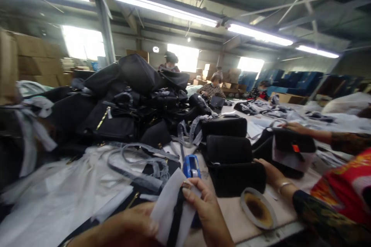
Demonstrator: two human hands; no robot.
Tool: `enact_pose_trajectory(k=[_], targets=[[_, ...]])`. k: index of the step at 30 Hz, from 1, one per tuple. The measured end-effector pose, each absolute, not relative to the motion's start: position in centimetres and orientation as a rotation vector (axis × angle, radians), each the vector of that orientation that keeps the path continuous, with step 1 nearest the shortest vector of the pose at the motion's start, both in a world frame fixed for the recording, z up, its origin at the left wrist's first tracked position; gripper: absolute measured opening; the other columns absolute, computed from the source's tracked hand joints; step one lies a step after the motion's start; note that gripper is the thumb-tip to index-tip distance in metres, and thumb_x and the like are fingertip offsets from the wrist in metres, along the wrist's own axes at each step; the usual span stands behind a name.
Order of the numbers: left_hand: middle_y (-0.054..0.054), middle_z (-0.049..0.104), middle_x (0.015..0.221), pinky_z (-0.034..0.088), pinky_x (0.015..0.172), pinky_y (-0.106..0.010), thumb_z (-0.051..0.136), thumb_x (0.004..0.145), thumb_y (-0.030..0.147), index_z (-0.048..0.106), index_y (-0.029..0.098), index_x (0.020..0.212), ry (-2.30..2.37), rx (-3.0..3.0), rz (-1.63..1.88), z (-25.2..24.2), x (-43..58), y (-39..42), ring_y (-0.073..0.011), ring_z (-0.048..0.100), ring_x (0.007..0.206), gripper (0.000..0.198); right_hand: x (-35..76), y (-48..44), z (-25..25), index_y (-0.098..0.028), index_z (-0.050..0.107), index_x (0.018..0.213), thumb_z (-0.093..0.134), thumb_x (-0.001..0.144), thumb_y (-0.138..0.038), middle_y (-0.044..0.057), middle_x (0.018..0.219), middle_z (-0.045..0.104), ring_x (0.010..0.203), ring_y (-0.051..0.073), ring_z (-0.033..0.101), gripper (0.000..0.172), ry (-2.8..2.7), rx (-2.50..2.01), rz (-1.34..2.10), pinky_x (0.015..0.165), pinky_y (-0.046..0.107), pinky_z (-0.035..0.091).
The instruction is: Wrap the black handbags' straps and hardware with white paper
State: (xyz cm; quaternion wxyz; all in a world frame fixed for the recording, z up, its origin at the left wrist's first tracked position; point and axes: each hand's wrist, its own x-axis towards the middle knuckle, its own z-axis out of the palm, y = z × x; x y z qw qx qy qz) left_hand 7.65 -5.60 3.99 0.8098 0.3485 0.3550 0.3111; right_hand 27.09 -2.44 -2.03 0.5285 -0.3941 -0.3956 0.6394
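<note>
At the bottom centre, a black strap (pixel 176 216) lies over a white paper sheet (pixel 164 198). My right hand (pixel 207 208) pinches the strap's upper end, where a small metal piece shows, together with the paper. The fingers of my left hand (pixel 127 224) are closed on the sheet's left edge, slightly blurred. Just beyond my right hand stands a blue tape dispenser (pixel 191 165). A dark bag (pixel 135 200) with a gold zip lies behind my left hand, partly hidden, and its plastic-wrapped handles (pixel 139 162) curve above it.
A tall heap of black bags (pixel 116 119) rises at the left, beside crumpled white wrapping (pixel 66 185). Black bags (pixel 232 148) stand right of centre, near a round dish (pixel 259 208) with a brown stain. A co-worker's hands (pixel 272 175) touch bags at the right; other people sit farther back.
</note>
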Motion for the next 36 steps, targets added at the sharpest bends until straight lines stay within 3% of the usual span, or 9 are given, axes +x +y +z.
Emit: enact_pose_trajectory(k=[6, 10, 14, 20, 30, 36], targets=[[-0.013, 0.071, 0.097, 0.044, 0.088, -0.038, 0.068, 0.071, 0.028, 0.068, 0.012, 0.109, 0.586, 0.774, 0.493, 3.5, 6.6, -1.6, -0.0292, 0.065, 0.096, 0.041, 26.6, -2.0, -1.0, -0.018, 0.064, 0.093, 0.079, 0.071, -0.046, 0.000, 0.076, 0.066, 0.065, 0.014, 0.059, 0.039, -1.033, -0.930, 1.575, 0.058, 0.022, 0.043], [-0.010, 0.071, 0.096, 0.047, 0.085, -0.040, 0.073, 0.067, 0.023, 0.064, 0.018, 0.117, 0.666, 0.798, 0.575, 2.0, 8.4, -1.4, -0.0277, 0.066, 0.090, 0.052, 26.6, -1.7, -0.4, -0.018, 0.063, 0.096, 0.078, 0.073, -0.044, 0.001, 0.080, 0.067, 0.068, 0.015, 0.060, 0.037, -1.082, -0.940, 1.551, 0.059, 0.022, 0.044], [-0.011, 0.071, 0.097, 0.047, 0.087, -0.040, 0.071, 0.074, 0.028, 0.066, 0.016, 0.115, 0.695, 0.828, 0.690, 1.5, 9.6, -2.6, -0.0277, 0.066, 0.091, 0.043, 26.5, -1.6, -0.7, -0.018, 0.063, 0.101, 0.077, 0.074, -0.044, 0.001, 0.081, 0.069, 0.069, 0.015, 0.061, 0.039, -1.116, -1.010, 1.495, 0.060, 0.023, 0.045], [-0.011, 0.073, 0.097, 0.043, 0.096, -0.041, 0.069, 0.079, 0.033, 0.068, 0.014, 0.112, 0.751, 0.785, 0.836, 0.9, 10.8, -4.2, -0.0279, 0.065, 0.099, 0.038, 25.9, -2.3, -1.4, -0.021, 0.055, 0.121, 0.072, 0.079, -0.044, 0.005, 0.101, 0.071, 0.092, 0.021, 0.066, 0.051, -1.123, -1.042, 1.331, 0.082, 0.031, 0.050], [-0.013, 0.073, 0.097, 0.044, 0.096, -0.042, 0.076, 0.073, 0.042, 0.069, 0.013, 0.110, 0.726, 0.858, 0.949, -1.3, 11.3, -3.8, -0.0309, 0.065, 0.100, 0.048, 24.8, -3.2, -1.4, -0.021, 0.052, 0.122, 0.067, 0.081, -0.044, 0.009, 0.118, 0.067, 0.108, 0.026, 0.064, 0.049, -1.107, -1.051, 1.096, 0.094, 0.037, 0.050], [-0.015, 0.072, 0.100, 0.045, 0.094, -0.043, 0.081, 0.061, 0.047, 0.071, 0.011, 0.104, 0.793, 0.895, 1.006, -1.0, 11.4, -3.1, -0.0355, 0.061, 0.105, 0.057, 24.3, -2.6, -1.7, -0.021, 0.047, 0.128, 0.068, 0.080, -0.044, 0.010, 0.114, 0.068, 0.101, 0.025, 0.066, 0.058, -1.096, -1.025, 1.039, 0.090, 0.037, 0.052]])
